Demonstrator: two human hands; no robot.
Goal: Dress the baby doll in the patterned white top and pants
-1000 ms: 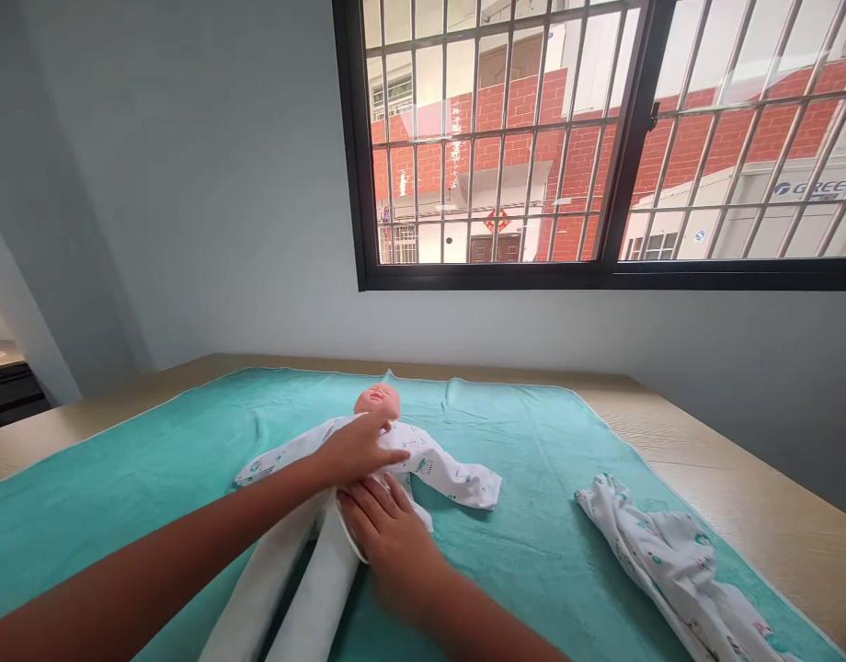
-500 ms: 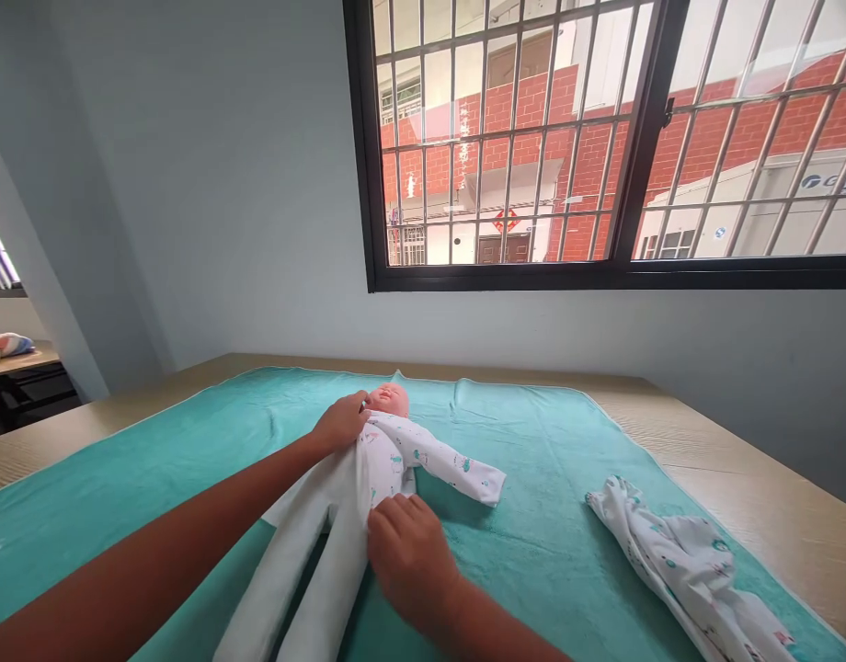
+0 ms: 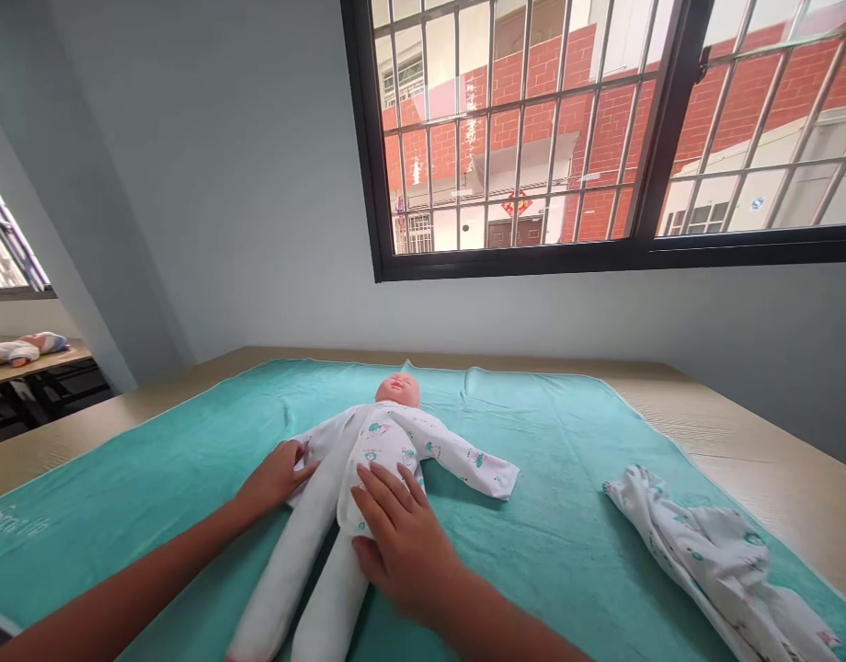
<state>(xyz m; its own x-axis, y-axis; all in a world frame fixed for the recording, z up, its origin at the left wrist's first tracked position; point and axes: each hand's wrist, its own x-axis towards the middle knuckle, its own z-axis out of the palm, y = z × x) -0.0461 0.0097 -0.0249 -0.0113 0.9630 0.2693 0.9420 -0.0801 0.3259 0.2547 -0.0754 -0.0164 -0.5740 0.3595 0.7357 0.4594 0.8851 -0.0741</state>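
A baby doll [image 3: 397, 389] lies face up, its pale legs pointing toward me. It wears a white baby shirt [image 3: 385, 439] with small teal and pink prints, one sleeve stretched out to the right. My right hand [image 3: 409, 542] rests on the shirt's front, fingers extended across the belly. On the left, my left hand [image 3: 278, 476] has its thumb and fingers at the shirt's plain white edge, closed on the cloth; its fingertips are partly hidden.
Beneath the doll, a teal towel [image 3: 554, 441] covers much of the wooden table [image 3: 733, 432]. A crumpled printed baby garment [image 3: 719, 561] lies at the right. Behind stand a grey wall and a barred window [image 3: 520, 138]. Another table [image 3: 37, 366] holds a folded cloth at far left.
My left hand has moved from beside the doll's neck down and left to the shirt's edge. My right hand has gone from closed at the shirt's lower side to flat on its front.
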